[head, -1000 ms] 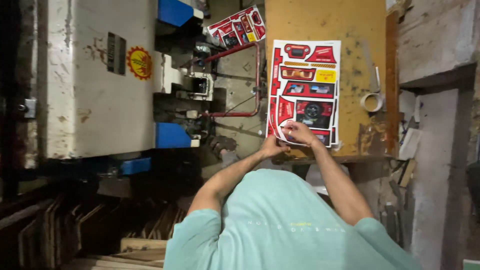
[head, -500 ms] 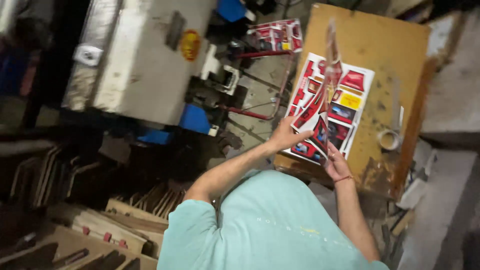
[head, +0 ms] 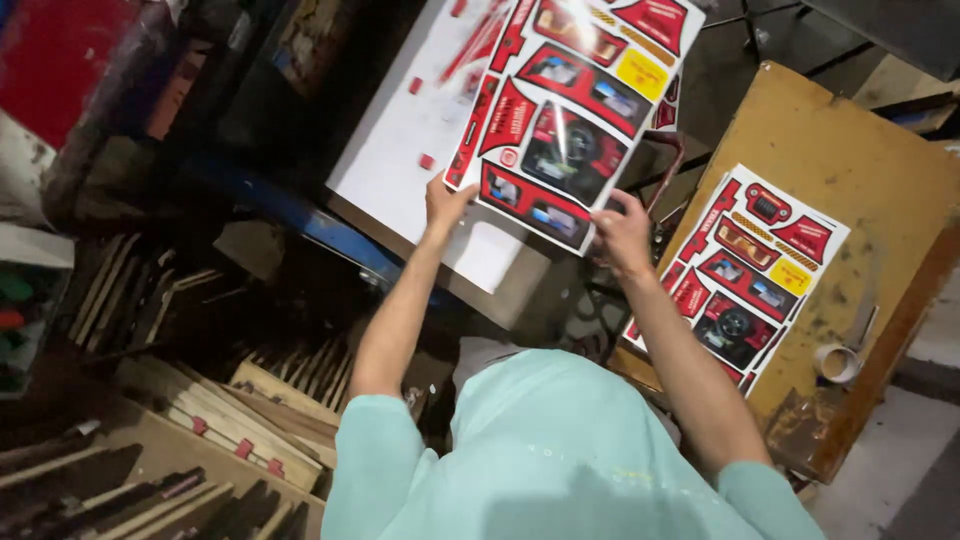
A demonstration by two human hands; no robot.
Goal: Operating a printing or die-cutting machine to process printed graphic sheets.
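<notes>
While a worn yellow bench [head: 880, 170] carries one printed sheet [head: 745, 275], both hands' fingers clamp a second sheet [head: 575, 110] above cluttered wooden strips [head: 240, 410].

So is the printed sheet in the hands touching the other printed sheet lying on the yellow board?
Apart. The head view shows the held sheet lifted over the white surface, with dark floor between it and the flat sheet.

Both arms extended forward; left hand [head: 444, 203], right hand [head: 622, 232] fingers pinching.
</notes>
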